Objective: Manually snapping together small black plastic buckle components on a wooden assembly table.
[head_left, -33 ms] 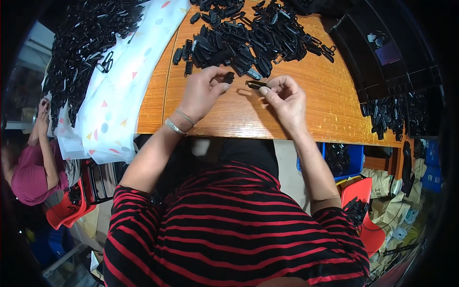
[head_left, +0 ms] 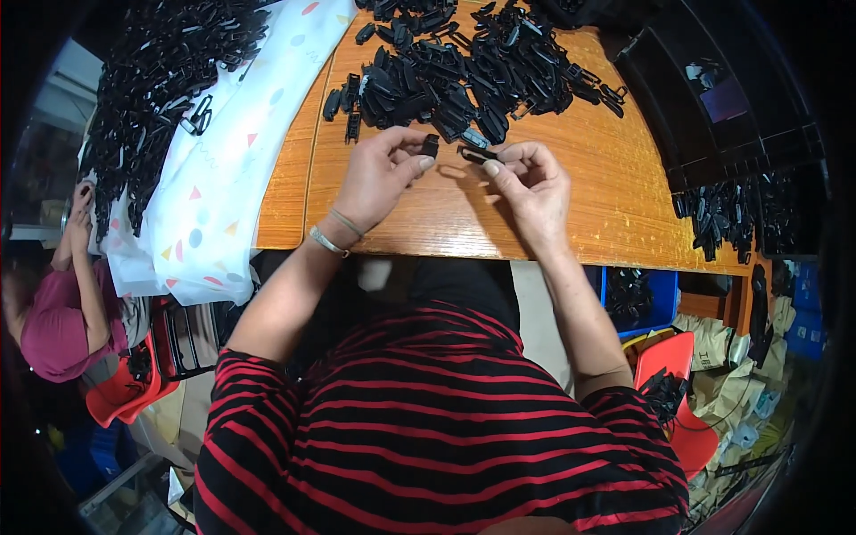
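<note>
Packages at the right edge

Brown paper bags (head_left: 713, 343) are heaped on the floor beside a red chair (head_left: 664, 357) (dark printing, unreadable); blue boxes (head_left: 807, 321) stand further right, under the table end.

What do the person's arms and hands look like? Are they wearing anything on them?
Both hands are bare, with no gloves: the left hand and the right hand. The forearms are bare too. Short sleeves of a red and black striped top end above the elbows. The left wrist wears a thin silvery bracelet and a thinner band beside it.
</note>
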`<state>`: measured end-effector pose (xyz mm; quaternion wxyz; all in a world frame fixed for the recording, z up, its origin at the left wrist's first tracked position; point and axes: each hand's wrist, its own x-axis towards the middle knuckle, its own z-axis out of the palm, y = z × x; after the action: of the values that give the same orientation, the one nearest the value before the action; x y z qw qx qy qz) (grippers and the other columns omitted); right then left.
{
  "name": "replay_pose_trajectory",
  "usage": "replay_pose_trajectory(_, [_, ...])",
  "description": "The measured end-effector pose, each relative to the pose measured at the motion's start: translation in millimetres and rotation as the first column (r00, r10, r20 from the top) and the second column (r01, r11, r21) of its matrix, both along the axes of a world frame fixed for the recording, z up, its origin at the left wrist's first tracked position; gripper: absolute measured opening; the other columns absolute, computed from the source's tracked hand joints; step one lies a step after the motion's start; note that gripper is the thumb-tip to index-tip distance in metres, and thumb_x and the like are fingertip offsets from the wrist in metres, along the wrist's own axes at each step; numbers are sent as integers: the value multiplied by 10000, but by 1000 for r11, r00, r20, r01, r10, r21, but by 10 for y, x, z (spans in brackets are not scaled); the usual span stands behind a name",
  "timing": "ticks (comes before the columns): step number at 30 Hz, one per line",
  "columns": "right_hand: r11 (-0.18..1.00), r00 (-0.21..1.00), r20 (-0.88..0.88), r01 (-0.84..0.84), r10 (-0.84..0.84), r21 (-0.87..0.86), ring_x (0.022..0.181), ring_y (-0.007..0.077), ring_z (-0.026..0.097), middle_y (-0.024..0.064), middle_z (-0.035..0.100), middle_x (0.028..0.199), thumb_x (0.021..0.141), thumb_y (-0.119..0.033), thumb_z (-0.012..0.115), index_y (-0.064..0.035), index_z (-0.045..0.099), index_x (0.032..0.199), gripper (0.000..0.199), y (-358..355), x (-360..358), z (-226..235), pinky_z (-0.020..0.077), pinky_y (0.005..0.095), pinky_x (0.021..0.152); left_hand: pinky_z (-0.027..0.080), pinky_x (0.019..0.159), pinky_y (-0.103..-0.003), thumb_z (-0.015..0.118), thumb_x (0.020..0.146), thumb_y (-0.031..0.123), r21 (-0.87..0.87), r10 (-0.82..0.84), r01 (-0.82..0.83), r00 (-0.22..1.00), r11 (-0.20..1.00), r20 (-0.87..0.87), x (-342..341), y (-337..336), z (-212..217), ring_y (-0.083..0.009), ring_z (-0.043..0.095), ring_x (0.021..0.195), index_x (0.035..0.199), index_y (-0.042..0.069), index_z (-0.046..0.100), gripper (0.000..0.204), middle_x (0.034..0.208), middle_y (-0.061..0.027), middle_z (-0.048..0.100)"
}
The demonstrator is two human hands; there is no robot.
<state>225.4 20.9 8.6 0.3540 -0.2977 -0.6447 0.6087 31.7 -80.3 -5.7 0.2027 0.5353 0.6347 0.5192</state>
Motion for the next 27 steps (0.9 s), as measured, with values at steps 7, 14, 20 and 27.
replay_pose_trajectory(7, [992,952,-279,121,-124,-27,839,94,629,73,658,944,866,45,654,32,601,1109,249,-376,-209,6,529,225,760,452,574,-174,644,910,96,-45,-7,60,672,997,740,303,-130,167,-47,566,654,1143,27,613,245,792,12,628])
replay_pose_trajectory(14, [967,989,-128,102,-73,234,801,57,575,12,588,940,836,58,681,3,656,1063,235,-402,-231,37,490,177,712,460,615,-175,641,907,73,12,-44,53,666,999,745,316,-144,216,-25,551,686,1131,-14,620,241,876,-5,656])
replay_pose_trajectory(20, [884,990,68,82,-127,459,757,52,568,23,587,888,780,33,744,-4,657,990,230,-383,-240,-47,480,176,624,449,614,-160,618,924,75,61,-71,39,674,997,735,373,-188,105,-11,544,684,1180,-19,610,273,884,1,660])
replay_pose_trajectory(27, [837,978,128,72,-167,543,700,164,596,95,574,925,716,16,776,-18,600,1050,379,-563,-237,-115,494,272,602,421,589,-157,523,986,152,41,-74,62,769,997,635,473,-327,43,-4,496,675,1155,3,601,238,863,24,614])
